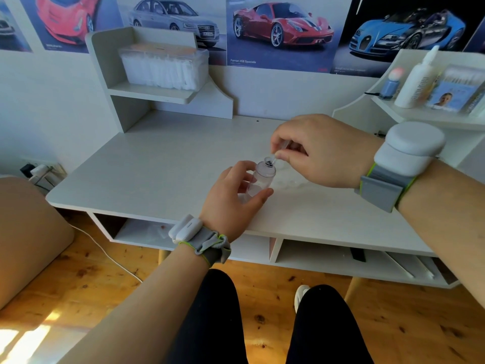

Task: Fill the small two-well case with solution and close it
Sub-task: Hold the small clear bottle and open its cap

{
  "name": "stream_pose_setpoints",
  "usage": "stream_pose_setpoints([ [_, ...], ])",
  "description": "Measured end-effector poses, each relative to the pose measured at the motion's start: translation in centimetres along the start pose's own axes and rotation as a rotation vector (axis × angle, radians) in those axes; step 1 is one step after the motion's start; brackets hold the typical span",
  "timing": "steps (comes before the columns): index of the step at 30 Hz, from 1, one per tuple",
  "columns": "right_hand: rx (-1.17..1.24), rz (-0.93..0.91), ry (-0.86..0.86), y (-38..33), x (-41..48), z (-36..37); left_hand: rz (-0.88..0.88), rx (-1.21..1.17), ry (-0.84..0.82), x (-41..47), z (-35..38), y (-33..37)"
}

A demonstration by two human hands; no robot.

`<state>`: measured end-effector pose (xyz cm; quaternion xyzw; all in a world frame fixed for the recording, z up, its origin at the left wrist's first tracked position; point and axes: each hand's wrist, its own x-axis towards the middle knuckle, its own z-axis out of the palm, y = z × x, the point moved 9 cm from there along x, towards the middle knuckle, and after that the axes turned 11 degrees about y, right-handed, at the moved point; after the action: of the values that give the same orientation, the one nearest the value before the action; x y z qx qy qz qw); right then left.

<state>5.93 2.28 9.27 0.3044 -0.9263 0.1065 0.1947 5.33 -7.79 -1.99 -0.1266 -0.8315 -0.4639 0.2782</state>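
Observation:
My left hand grips a small clear bottle upright over the white desk, fingers curled round its lower body. My right hand pinches a thin clear dropper whose tip reaches into the bottle's dark mouth. The small clear two-well case lies open on the desk just right of the bottle, partly under my right hand and hard to make out against the white surface.
A shelf unit at the back left carries a clear box of white packets. On the right shelf stand a white squeeze bottle, a small blue bottle and a box of cotton swabs. Open cubbies run under the desk.

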Motion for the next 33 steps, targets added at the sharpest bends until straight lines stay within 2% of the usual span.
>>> stream_pose_setpoints([
  [33, -0.006, 0.073, 0.086, 2.4, 0.5, -2.1, -0.046, -0.007, -0.020, 0.0, 0.1, -0.2],
])
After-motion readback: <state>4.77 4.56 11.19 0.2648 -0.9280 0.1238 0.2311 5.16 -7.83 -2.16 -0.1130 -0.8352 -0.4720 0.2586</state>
